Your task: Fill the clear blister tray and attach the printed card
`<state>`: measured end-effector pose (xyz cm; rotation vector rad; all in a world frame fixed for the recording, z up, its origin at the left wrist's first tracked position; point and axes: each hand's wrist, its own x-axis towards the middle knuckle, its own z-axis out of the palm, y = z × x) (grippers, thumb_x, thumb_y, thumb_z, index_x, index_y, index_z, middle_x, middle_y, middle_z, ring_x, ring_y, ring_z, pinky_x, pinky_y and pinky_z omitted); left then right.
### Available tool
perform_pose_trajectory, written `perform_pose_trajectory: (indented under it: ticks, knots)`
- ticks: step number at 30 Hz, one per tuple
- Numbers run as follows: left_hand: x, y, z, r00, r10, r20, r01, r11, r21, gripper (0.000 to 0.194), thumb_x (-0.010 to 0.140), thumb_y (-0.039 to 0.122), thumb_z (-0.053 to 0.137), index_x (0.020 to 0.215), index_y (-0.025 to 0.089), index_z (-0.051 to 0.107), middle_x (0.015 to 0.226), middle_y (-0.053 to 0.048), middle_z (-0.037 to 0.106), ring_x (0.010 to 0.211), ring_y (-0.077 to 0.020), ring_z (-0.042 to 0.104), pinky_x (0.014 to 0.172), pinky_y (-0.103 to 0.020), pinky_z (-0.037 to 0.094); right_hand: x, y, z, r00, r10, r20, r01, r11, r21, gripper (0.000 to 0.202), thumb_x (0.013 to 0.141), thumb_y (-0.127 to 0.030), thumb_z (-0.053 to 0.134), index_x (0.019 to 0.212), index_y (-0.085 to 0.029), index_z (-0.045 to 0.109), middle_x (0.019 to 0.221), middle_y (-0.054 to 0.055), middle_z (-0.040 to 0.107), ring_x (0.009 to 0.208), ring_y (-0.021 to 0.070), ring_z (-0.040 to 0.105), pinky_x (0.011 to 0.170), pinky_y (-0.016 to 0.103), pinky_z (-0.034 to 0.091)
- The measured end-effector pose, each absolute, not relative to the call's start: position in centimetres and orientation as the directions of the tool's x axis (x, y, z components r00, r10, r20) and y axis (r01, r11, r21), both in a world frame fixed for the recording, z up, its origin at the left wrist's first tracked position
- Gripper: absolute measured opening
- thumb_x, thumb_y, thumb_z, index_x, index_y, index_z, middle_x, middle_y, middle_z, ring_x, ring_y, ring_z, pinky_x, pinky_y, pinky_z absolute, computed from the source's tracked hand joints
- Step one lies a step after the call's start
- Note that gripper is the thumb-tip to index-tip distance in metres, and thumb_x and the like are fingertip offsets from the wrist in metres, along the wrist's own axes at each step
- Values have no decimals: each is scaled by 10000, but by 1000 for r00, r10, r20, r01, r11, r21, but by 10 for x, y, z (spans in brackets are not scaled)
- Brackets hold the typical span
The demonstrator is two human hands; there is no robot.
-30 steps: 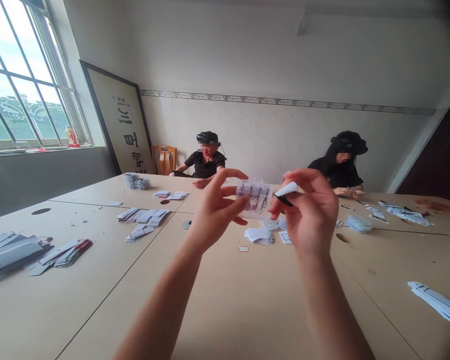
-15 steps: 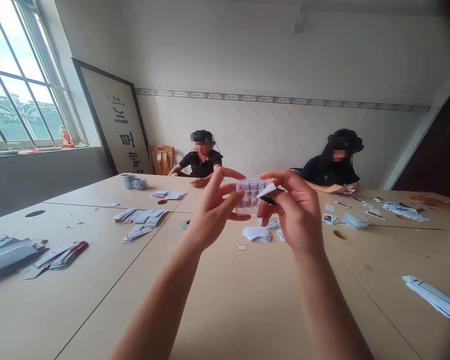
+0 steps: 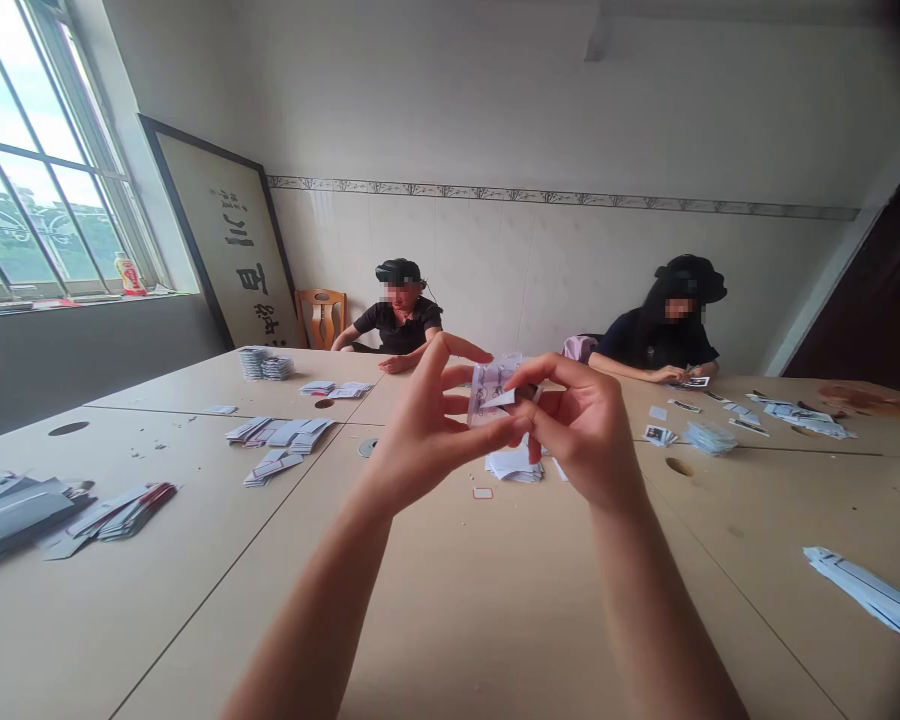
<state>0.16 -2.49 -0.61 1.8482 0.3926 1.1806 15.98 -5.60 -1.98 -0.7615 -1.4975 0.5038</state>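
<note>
Above the table, the left hand grips a clear box between its fingers, with dark shapes showing through the plastic. The right hand has its fingers pinched on a label, white with a dark part, held at the box's right side. Below them on the table lies a red-edged card, with white slips just beyond. Papers spread at the left edge, and strips lie at the right. Farther off are stacked packs on the left and a clear pile on the right. Two people in black caps, one on the left and one on the right, sit across the table before a tiled wall.
</note>
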Motion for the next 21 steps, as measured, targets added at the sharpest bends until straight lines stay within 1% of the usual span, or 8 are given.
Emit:
perform_pose_trajectory:
  ticks: [5,11,14,17,21]
  knots:
    - [-1,-17,-8,469,663,584,-172,-580,797,525,680,401,777,1088,233,493,980,-44,653,768,-176,692,638,-284,614,159,-59,-19,-36,684,728,217,717,-663,62,792,-174,601,834,-192,643,724,-8,585,569,99,576,423,193,468]
    - [-6,-13,-5,432,694,577,-147,-577,804,508,718,424,743,1117,238,490,943,-43,665,806,-186,690,632,-286,620,161,-58,-20,-57,662,747,224,738,-637,118,835,-205,586,913,-205,675,802,8,614,600,97,586,448,196,486]
    - [-7,-14,-5,418,701,578,-145,-577,804,452,756,432,707,1102,245,485,939,-31,658,810,-174,687,644,-277,621,164,-56,-20,-61,679,732,201,726,-657,144,856,-236,576,933,-207,694,799,9,611,586,99,602,445,205,489]
    - [-5,-15,-6,397,704,589,-140,-588,797,412,778,438,681,1088,246,490,938,-27,655,806,-167,684,643,-271,621,165,-54,-20,-52,700,712,164,710,-685,139,846,-270,603,923,-204,699,794,10,635,585,110,623,453,219,500]
    - [-3,-13,-9,352,695,627,-145,-621,770,459,755,444,697,1120,250,499,917,-24,653,782,-169,679,623,-275,621,160,-54,-18,6,732,682,140,674,-725,162,794,-314,681,905,-197,685,747,11,668,596,130,636,508,256,543]
